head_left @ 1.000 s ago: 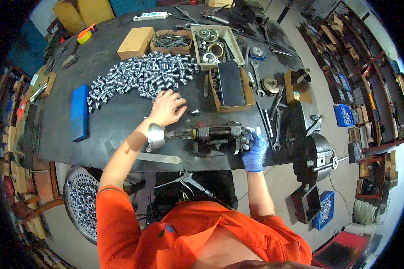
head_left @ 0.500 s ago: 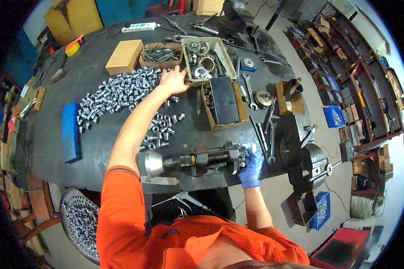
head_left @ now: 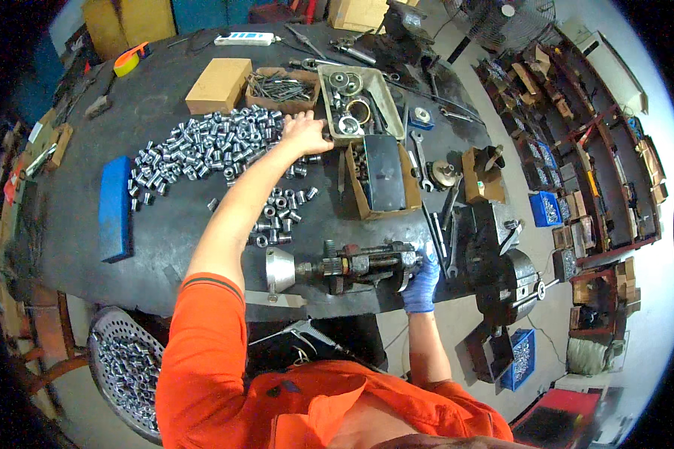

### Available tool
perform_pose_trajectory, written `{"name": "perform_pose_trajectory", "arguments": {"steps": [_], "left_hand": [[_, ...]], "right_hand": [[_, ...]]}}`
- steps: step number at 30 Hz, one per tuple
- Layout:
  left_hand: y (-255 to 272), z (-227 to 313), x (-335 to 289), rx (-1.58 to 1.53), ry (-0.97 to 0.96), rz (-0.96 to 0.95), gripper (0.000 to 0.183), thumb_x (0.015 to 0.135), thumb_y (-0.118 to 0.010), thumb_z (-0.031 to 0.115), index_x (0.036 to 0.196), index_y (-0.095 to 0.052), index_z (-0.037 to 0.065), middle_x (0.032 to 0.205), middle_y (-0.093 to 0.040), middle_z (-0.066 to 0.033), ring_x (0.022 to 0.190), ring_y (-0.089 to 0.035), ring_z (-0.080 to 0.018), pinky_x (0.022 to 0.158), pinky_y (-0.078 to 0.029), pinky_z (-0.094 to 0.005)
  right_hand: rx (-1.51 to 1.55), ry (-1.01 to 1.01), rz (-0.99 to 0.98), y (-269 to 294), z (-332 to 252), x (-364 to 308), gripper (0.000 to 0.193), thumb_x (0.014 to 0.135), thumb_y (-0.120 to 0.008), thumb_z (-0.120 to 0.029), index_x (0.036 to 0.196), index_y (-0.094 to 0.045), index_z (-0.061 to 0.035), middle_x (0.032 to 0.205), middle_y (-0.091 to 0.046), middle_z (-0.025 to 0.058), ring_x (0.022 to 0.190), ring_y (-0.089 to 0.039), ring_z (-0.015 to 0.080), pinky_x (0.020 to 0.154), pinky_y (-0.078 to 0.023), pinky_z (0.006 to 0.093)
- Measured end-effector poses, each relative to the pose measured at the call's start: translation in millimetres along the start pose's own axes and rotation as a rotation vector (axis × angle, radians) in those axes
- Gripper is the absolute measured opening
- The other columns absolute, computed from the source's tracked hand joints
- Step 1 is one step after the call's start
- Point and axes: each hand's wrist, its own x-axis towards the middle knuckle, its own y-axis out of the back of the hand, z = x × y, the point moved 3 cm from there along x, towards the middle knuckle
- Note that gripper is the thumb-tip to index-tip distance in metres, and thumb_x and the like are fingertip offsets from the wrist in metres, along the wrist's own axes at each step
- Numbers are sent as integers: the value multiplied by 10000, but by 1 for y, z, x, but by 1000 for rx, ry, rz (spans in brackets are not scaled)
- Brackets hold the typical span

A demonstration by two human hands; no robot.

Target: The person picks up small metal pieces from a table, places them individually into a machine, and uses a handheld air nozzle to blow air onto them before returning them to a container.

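Observation:
My bare left hand reaches out to the right edge of a spread pile of small shiny metal sleeves. Its fingers are apart, bent down toward the bench, and no part shows in its grasp. In a blue glove, my right hand is wrapped round the right end of a dark metal clamping fixture, near the bench's front edge. A silver cone-shaped end forms the fixture's left side. Between my left forearm and the fixture lies a smaller group of sleeves.
Behind my left hand stand a closed cardboard box, an open box of drill bits and a grey tray of rings. A dark flat phone-like slab lies across another carton. Right are wrenches and a vise; left, a blue block.
The view has shifted slightly, so the bench things sit further right. My left hand stays by the pile, its fingers a little more bent. My right hand keeps its place on the fixture.

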Motion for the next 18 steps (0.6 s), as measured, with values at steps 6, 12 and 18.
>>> {"name": "perform_pose_trajectory", "arguments": {"steps": [6, 12, 18], "left_hand": [[-3, 2, -12, 82, -31, -4, 441, 675, -580, 480, 971, -656, 164, 1070, -516, -116, 1083, -454, -251, 925, -325, -478], [0, 5, -40, 41, -157, 76, 408, 639, -592, 437, 951, -668, 186, 968, -562, -107, 1011, -500, -243, 873, -358, -436], [3, 3, -80, 3, -208, 141, 391, 621, -610, 418, 936, -675, 196, 990, -577, -102, 991, -516, -239, 860, -369, -419]], "right_hand": [[76, 48, -79, -6, 2, -1, 290, 867, -511, -310, 939, -591, -41, 832, -604, 40, 685, -552, 112, 596, -433, 225], [110, 17, -102, 5, 8, 5, 288, 892, -472, -284, 958, -598, -34, 905, -632, 67, 806, -609, 157, 721, -491, 277], [104, 26, -138, -1, 1, -5, 254, 878, -516, -310, 898, -591, -68, 762, -595, 9, 659, -554, 93, 589, -438, 212]]}}
